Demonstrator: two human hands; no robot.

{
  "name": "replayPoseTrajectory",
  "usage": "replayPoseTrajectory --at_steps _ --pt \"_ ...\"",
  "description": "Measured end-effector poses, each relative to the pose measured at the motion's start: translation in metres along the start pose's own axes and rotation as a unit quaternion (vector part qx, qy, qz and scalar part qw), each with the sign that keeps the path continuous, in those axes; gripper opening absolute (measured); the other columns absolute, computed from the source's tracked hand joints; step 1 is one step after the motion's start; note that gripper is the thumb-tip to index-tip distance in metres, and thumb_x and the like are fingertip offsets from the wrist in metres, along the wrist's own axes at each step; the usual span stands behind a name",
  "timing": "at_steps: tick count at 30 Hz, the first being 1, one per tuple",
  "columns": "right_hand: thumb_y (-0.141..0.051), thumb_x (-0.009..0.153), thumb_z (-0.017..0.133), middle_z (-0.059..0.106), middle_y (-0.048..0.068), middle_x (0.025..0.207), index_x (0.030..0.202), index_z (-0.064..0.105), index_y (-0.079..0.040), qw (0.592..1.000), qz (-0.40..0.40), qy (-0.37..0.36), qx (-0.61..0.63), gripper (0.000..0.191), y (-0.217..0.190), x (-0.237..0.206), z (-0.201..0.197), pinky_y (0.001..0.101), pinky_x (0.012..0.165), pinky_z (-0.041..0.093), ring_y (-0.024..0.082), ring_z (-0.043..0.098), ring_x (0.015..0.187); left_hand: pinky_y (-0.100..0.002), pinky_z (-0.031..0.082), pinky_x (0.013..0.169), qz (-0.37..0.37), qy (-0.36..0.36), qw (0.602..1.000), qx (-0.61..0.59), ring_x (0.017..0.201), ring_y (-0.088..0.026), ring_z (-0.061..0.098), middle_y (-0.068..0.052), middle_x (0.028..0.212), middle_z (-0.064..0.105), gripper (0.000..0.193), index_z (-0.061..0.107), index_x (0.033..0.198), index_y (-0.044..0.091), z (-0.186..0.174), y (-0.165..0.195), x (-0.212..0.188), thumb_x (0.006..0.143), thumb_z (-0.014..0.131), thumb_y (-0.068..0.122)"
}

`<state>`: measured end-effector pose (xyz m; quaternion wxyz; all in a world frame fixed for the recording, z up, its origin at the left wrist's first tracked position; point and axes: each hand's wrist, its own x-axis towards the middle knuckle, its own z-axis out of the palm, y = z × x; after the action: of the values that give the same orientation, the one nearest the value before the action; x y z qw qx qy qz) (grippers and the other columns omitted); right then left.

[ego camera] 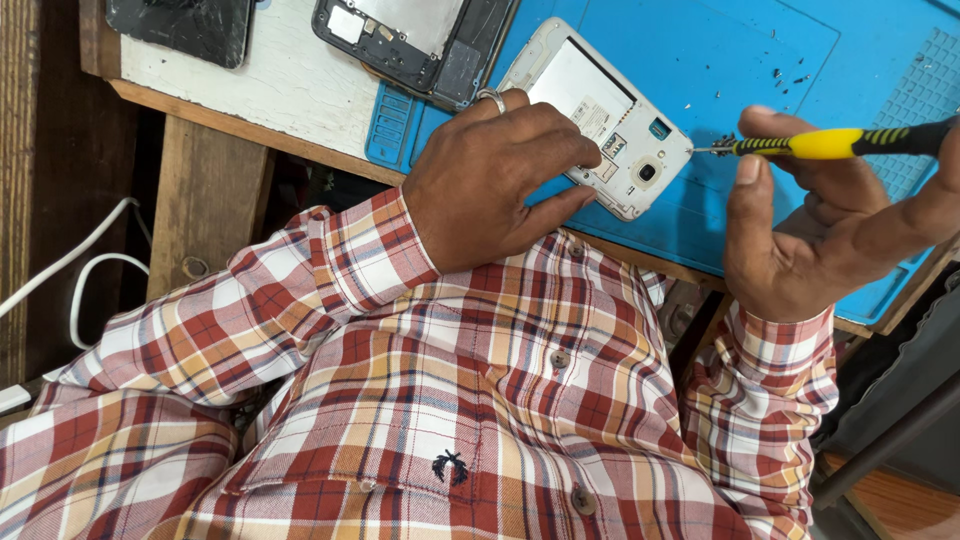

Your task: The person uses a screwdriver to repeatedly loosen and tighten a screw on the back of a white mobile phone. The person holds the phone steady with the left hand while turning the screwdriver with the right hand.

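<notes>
A white phone [610,115] lies back-up with its cover off on a blue work mat [700,60]. My left hand [495,185], with a ring on one finger, presses down on the phone's near end and holds it still. My right hand [835,215] grips a small screwdriver [830,145] with a yellow and black handle. Its metal tip points left and touches the phone's corner beside the camera lens.
A second opened dark phone [420,40] lies at the mat's left edge, and another dark device [185,25] rests on the white tabletop [290,80]. Tiny screws are scattered on the mat [785,75]. White cables [85,270] hang at the left below the wooden table edge.
</notes>
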<state>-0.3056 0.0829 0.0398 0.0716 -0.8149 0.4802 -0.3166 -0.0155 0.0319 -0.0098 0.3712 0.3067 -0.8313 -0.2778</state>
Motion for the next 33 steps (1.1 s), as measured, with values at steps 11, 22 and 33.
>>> replayPoseTrajectory --at_steps 11,22,33 --pt "0.012 0.114 0.082 0.065 0.022 0.132 0.169 0.006 -0.021 0.999 -0.015 0.024 -0.041 0.099 -0.002 0.004 0.003 0.0321 0.079 0.065 0.031 0.077 0.102 -0.04 0.057 0.086 -0.005 -0.002 1.0 0.009 0.101 -0.026 0.068 -0.01 0.112 0.072 0.027 0.074 0.116 0.007 -0.001 0.0 -0.001 0.1 0.08 0.028" --pt "0.0 0.115 0.076 0.07 0.018 0.096 0.132 0.044 0.0 0.965 0.116 0.164 0.166 0.036 0.03 -0.01 0.008 0.0253 0.067 0.056 0.02 0.068 0.074 -0.04 0.057 0.088 0.001 0.0 1.0 -0.001 0.101 -0.026 0.067 -0.008 0.113 0.072 0.025 0.074 0.116 0.008 -0.002 0.002 -0.001 0.102 0.08 0.029" --pt "0.0 0.121 0.075 0.071 0.022 0.103 0.128 0.051 0.003 0.915 0.209 0.201 0.282 0.025 0.027 -0.014 0.005 0.0315 0.072 0.061 0.024 0.067 0.079 -0.038 0.057 0.088 0.005 0.009 1.0 -0.003 0.102 -0.024 0.068 -0.007 0.114 0.072 0.025 0.074 0.118 0.01 -0.003 0.004 -0.002 0.104 0.08 0.029"
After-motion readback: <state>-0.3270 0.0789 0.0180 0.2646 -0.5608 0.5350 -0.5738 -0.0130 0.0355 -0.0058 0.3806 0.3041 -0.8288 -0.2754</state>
